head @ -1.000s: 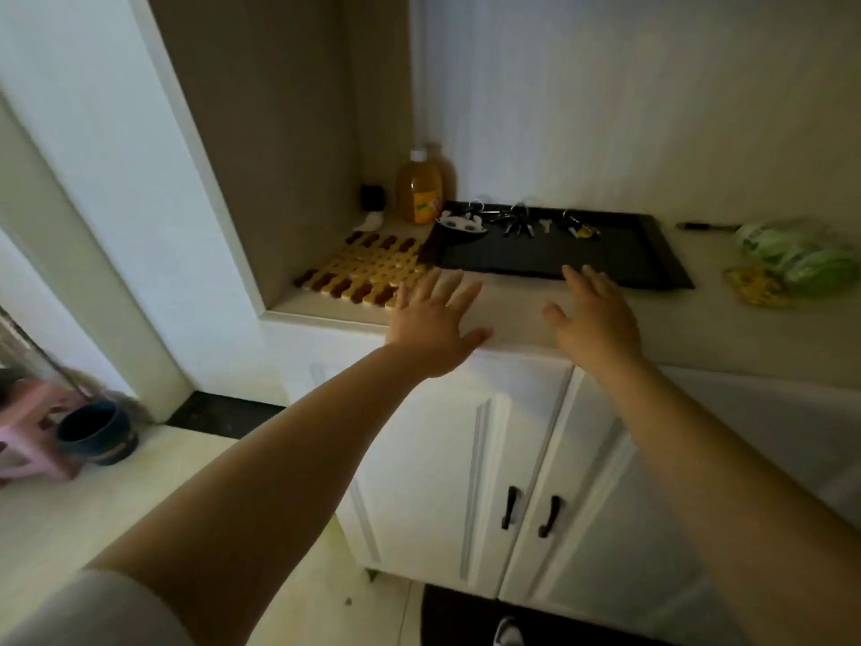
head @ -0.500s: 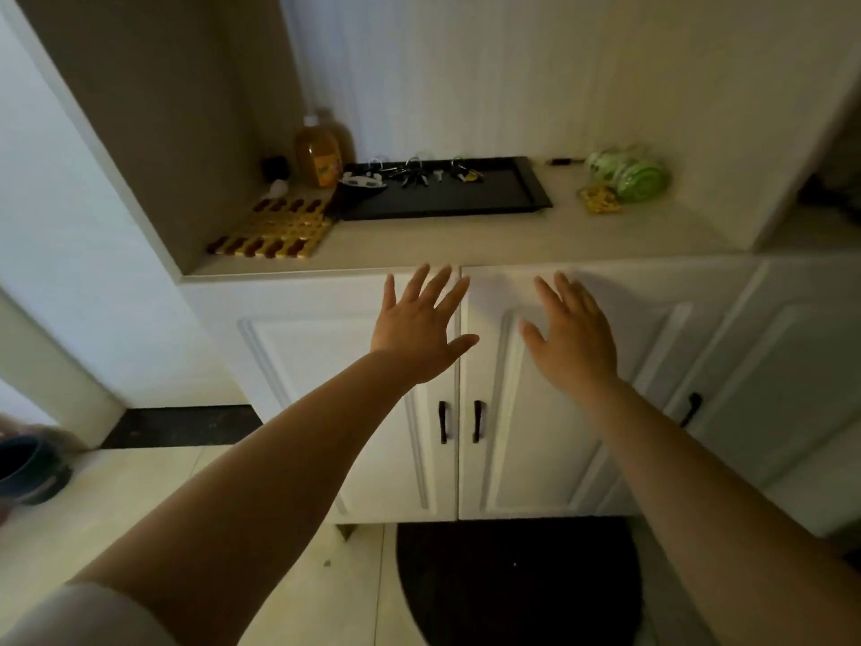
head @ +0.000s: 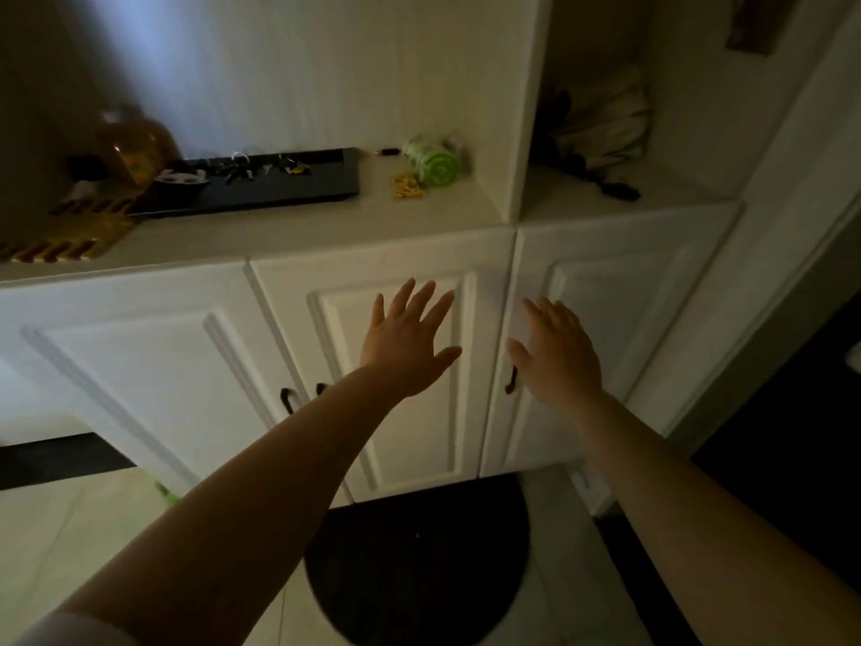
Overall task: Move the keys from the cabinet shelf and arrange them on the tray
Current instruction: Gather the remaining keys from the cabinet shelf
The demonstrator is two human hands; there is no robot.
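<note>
Both hands empty, keys lying on the tray.

Left hand (head: pixel 404 347) and right hand (head: pixel 556 354) hover spread wide before the lower cabinet doors, holding nothing. Keys (head: pixel 247 167) lie along the far edge of the black tray (head: pixel 298 191); blur hides their count. Arranging appears nearly complete; next, check spacing.

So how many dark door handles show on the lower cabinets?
3: two paired left of the left forearm, one beside the right hand. Arms may hide others.
</note>
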